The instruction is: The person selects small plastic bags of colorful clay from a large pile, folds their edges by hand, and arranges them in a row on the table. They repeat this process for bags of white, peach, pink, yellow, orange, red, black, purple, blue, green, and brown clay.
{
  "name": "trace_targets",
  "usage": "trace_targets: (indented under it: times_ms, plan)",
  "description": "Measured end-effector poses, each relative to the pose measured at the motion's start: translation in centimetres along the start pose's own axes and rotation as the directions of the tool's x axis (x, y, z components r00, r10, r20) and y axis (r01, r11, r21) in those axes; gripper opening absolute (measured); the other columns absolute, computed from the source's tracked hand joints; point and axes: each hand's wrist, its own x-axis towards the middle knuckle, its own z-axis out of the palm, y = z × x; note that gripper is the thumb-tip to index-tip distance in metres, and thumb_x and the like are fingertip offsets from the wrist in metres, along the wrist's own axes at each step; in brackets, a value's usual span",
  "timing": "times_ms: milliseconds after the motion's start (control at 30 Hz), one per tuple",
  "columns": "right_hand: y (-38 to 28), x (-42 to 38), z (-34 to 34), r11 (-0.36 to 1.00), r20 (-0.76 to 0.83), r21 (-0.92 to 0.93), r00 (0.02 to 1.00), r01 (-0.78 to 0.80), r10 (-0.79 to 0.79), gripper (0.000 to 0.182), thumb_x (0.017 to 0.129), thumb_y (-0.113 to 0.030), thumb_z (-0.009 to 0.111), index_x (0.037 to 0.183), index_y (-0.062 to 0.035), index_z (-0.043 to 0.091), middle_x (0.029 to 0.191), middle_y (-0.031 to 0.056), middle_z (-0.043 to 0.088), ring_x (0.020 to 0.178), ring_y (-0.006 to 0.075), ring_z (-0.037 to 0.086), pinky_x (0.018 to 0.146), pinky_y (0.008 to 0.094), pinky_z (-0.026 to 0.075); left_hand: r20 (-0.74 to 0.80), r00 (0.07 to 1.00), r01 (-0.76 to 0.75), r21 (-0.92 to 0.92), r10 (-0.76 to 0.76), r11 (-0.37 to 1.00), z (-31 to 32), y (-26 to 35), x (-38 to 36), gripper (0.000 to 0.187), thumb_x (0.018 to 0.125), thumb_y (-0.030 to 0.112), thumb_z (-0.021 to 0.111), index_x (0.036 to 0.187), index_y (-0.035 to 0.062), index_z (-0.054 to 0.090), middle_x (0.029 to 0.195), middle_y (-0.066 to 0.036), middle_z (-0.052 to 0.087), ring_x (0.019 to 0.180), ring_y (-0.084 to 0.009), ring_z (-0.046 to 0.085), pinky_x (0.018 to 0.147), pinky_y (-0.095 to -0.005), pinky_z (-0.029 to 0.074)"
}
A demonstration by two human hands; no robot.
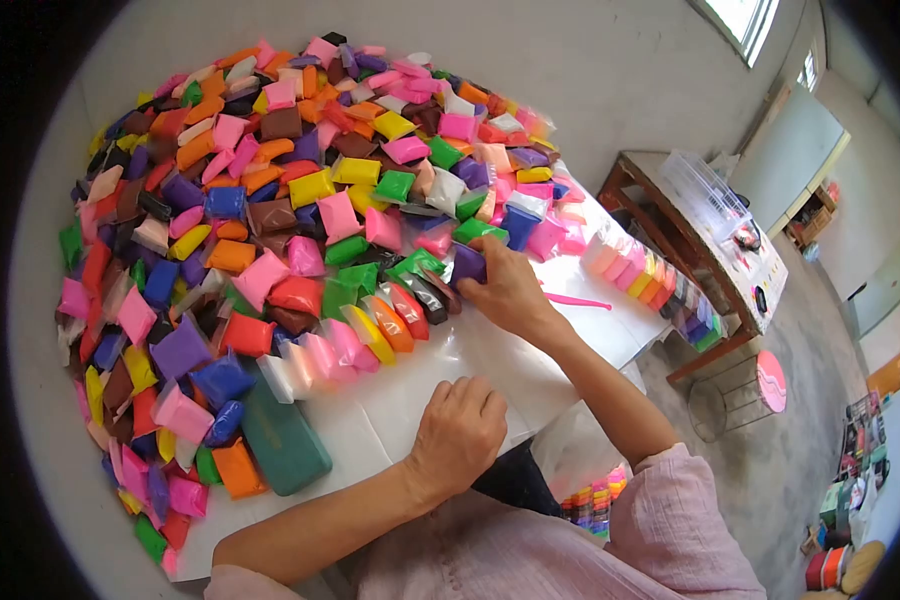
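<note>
My right hand (500, 287) pinches a purple packet (468, 264) at the right end of a row of upright packets. That row runs from white and pale pink (315, 362) through yellow, orange and red (404, 308) to black and brown. Closed and resting near the table's front edge, my left hand (460, 430) shows nothing in its fingers. Behind the row rises a large heap of small colored packets (280, 215). A dark green block (283, 440) lies against the row's left end.
Another packet row (650, 280) lies at the table's right, near a pink tool (578, 301). Beyond stand a wooden side table (710, 270) with a clear plastic basket (705, 195) and a wire-frame stool (770, 380). More packets (595, 500) sit in a bag below the table edge.
</note>
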Motion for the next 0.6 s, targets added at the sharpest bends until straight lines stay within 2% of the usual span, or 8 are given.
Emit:
trace_targets:
  times_ms: [100,200,300,400,600]
  plan:
    - [-0.1,-0.5,-1.0,0.996,0.073,-0.017,0.993,0.092,-0.09,0.05,0.077,-0.009,0.066,0.123,0.004,0.053,0.101,0.0256,0.064,0.085,0.041,0.065,0.077,0.0464,0.051,-0.007,1.0,-0.014,-0.009,0.014,1.0,0.2,0.0,0.1,0.012,0.073,0.006,0.067,0.081,0.0022,0.058,0.083,-0.012,0.052,0.076,-0.0283,0.054,0.069,-0.0385,0.043]
    - [-0.6,-1.6,-0.9,0.973,0.047,-0.188,0.991,0.133,-0.126,0.052,0.077,-0.004,0.063,0.127,0.0028,0.051,0.109,0.0229,0.06,0.089,0.0401,0.063,0.077,0.0462,0.051,-0.012,1.0,-0.024,-0.004,0.024,1.0,0.3,0.0,0.1,0.012,0.073,0.006,0.066,0.079,0.0028,0.056,0.081,-0.012,0.05,0.074,-0.0279,0.053,0.068,-0.0383,0.042]
    - [-1.6,-1.6,-0.9,0.931,0.113,-0.281,0.971,0.234,-0.21,0.046,0.076,0.002,0.06,0.12,0.0061,0.049,0.106,0.0242,0.055,0.09,0.0403,0.063,0.073,0.0464,0.051,-0.018,0.999,-0.032,0.0,0.032,0.999,0.4,-0.1,0.1,0.013,0.072,0.006,0.066,0.077,0.0035,0.055,0.079,-0.011,0.048,0.073,-0.0276,0.052,0.067,-0.0382,0.042]
    - [-1.0,-1.2,0.0,0.908,0.135,-0.302,0.956,0.289,-0.26,0.053,0.077,0.0,0.061,0.129,0.0012,0.05,0.108,0.0198,0.055,0.09,0.0378,0.063,0.074,0.0454,0.051,-0.018,0.999,-0.038,0.0,0.038,0.999,0.4,0.0,0.2,0.014,0.072,0.005,0.066,0.078,0.0036,0.054,0.079,-0.011,0.048,0.074,-0.0273,0.052,0.067,-0.0382,0.042]
    - [-0.3,-1.3,-0.7,0.921,0.194,-0.263,0.951,0.286,-0.24,0.051,0.076,-0.002,0.06,0.127,0.0,0.052,0.108,0.0179,0.055,0.09,0.037,0.062,0.075,0.0458,0.05,-0.005,0.999,-0.053,-0.007,0.053,0.999,0.3,0.0,0.3,0.015,0.072,0.005,0.066,0.079,0.0034,0.053,0.08,-0.012,0.048,0.075,-0.0273,0.052,0.068,-0.038,0.042]
